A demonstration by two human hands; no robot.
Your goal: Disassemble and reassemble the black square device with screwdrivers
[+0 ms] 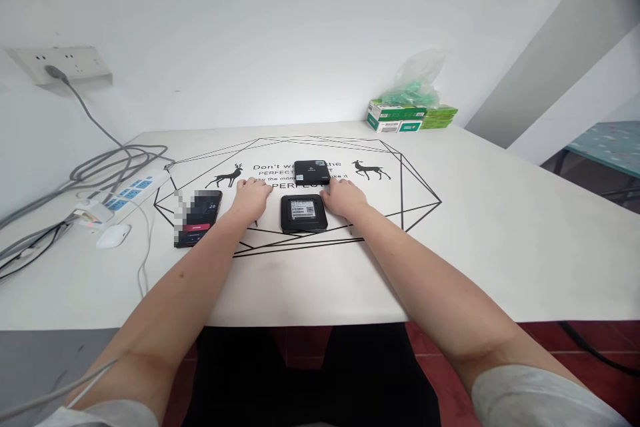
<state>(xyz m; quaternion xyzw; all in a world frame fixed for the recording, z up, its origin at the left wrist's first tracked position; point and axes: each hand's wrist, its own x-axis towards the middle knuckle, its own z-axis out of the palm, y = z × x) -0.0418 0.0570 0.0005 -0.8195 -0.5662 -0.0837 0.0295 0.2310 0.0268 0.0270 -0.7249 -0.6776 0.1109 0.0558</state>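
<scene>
Two flat black boxes lie on the white table mat [270,287]. The nearer one [303,213] has a white printed label and a raised rim. The farther one [313,172] carries small stickers and covers part of the mat's lettering. My left hand [252,197] rests on the mat left of both boxes, touching neither, its fingers bent and slightly apart. Just right of the nearer box is my right hand [344,198], its fingertips by the farther box's front right corner; whether they touch it cannot be made out.
A phone [199,217], a white earphone case [114,235] and a power strip [135,192] with tangled grey cables [123,163] are at the left. Green and white boxes [397,116] with a plastic bag [415,87] stand at the back right by the wall.
</scene>
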